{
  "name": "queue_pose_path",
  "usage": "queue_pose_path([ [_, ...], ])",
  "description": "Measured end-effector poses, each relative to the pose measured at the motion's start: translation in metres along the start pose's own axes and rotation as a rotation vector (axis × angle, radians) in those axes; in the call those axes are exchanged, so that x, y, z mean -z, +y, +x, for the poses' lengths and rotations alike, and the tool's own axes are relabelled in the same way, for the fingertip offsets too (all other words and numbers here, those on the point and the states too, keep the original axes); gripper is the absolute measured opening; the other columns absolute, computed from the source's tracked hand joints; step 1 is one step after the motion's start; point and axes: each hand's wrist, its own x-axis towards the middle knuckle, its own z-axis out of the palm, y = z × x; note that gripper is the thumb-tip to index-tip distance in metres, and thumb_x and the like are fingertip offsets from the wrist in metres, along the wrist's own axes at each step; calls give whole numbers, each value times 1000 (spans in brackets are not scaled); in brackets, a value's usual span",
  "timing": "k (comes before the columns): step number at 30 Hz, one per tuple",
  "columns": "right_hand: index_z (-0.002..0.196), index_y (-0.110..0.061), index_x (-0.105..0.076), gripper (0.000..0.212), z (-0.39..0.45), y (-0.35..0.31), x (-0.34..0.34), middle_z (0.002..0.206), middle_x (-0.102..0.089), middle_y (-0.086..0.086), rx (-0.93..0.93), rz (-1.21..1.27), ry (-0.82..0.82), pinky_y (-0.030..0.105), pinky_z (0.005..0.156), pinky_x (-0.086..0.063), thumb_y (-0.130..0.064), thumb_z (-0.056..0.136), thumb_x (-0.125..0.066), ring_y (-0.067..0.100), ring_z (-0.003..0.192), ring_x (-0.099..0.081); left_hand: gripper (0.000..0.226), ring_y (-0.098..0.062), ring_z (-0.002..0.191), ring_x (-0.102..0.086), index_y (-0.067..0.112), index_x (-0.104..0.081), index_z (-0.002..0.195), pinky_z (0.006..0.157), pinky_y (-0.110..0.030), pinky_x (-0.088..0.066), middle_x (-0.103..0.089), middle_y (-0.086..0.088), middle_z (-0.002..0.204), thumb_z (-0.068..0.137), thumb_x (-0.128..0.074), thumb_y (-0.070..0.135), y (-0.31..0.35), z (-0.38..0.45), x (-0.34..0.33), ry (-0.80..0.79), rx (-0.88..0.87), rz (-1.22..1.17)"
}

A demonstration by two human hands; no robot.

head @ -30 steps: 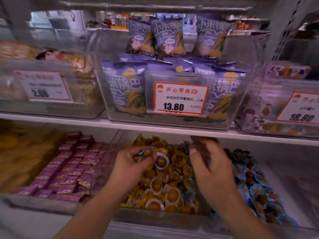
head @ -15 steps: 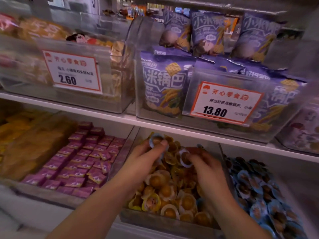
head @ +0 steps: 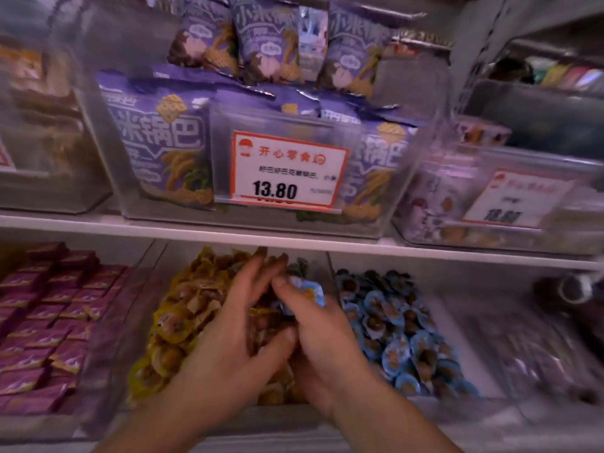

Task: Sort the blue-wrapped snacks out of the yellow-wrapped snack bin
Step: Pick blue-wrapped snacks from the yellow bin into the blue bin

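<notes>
Now both hands are lower in the yellow-wrapped snack bin (head: 153,361).
Half a second ago each hand held a ringed snack up high; the left hand (head: 228,341) now spreads loose fingers over the yellow pile, while the right hand (head: 322,341) pinches a blue-wrapped snack (head: 309,294) (blurred) at the bin's right edge, beside the blue-snack bin (head: 457,380).

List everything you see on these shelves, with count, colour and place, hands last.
Yellow-wrapped round snacks: many, yellow, lower middle bin.
Blue-wrapped round snacks: many, blue, lower bin to the right.
Single blue-wrapped snack: one, blue, over the yellow bin, in the right hand's grip.
Purple packets: many, purple, lower left bin.
Purple snack bags: several, upper middle clear bin.
White price tag: one, red-bordered, reads 13.80.
Left hand: in the yellow bin.
Right hand: pinches the blue snack.
</notes>
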Motion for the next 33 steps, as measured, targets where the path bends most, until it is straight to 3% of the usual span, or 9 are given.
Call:
queue_pose_path([
  [3, 96, -18, -76, 28, -5, -19, 25, 92, -76, 7, 141, -130, 30, 30, 57, -54, -41, 79, -74, 20, 79, -72, 54, 3, 130, -47, 34, -43, 141, 105, -16, -37, -52, 26, 139, 90, -61, 41, 0, 4, 4, 61, -55, 48],
  [6, 84, -10, -71, 42, -8, -41, 63, 78, -73, 13, 333, -382, 177, 31, 53, -51, -50, 69, -73, 24, 71, -68, 15, 7, 99, -62, 40, -66, 103, 83, -12, -46, -66, 27, 104, 98, -56, 31, -13, 10, 15, -6, -68, 380],
  [10, 94, -28, -70, 10, -1, -57, 127, 82, -69, -13, 402, -964, 314, 4, 58, -44, -32, 85, -72, -1, 79, -65, 39, -3, 80, -63, 31, -67, 80, 73, -36, -52, -66, 15, 80, 97, -43, 55, -24, 14, 30, -153, 25, 550],
  [12, 114, -28, -67, 29, 5, -54, 147, 100, -64, -15, 315, -1161, 353, 5, 68, -41, -32, 86, -72, 3, 94, -61, 40, -2, 83, -62, 32, -68, 83, 75, -37, -52, -64, 16, 85, 92, -42, 62, -24, 16, 31, -222, -4, 615],
  [15, 113, -26, -68, 26, 9, -44, 137, 110, -66, -9, 519, -1098, 421, 16, 83, -46, -35, 88, -67, 6, 103, -61, 55, -1, 111, -56, 43, -63, 116, 99, -33, -43, -58, 22, 122, 81, -42, 78, -26, 16, 24, -439, 4, 851],
  [18, 114, -34, -65, 35, 5, -22, 98, 117, -57, -14, 632, -1073, 201, 10, 93, -42, -52, 85, -57, -5, 107, -54, 83, -13, 127, -45, 50, -43, 138, 111, -41, -23, -33, 19, 150, 67, -32, 92, -35, 14, 14, -618, 37, 1140],
  [21, 123, -33, -61, 38, 6, -2, 79, 126, -36, -11, 619, -1175, 112, -1, 94, -30, -48, 88, -59, -5, 110, -45, 74, -20, 128, -45, 50, -45, 135, 118, -52, -15, -27, 10, 154, 70, -37, 85, -41, 23, 6, -672, 14, 1217],
  [29, 119, -29, -62, 27, 16, 3, 83, 134, -31, -8, 596, -1113, 130, -6, 91, -27, -36, 93, -58, -2, 115, -41, 53, -34, 114, -58, 27, -56, 131, 103, -45, -37, -55, -5, 135, 84, -62, 50, -62, 68, 37, -233, 8, 1223],
  [33, 116, -29, -63, 24, 18, 4, 83, 133, -32, -8, 609, -1091, 141, 0, 94, -31, -33, 93, -58, 4, 115, -46, 58, -34, 116, -58, 25, -56, 133, 103, -45, -40, -56, -6, 137, 83, -68, 50, -54, 64, 28, -205, -111, 1218],
])
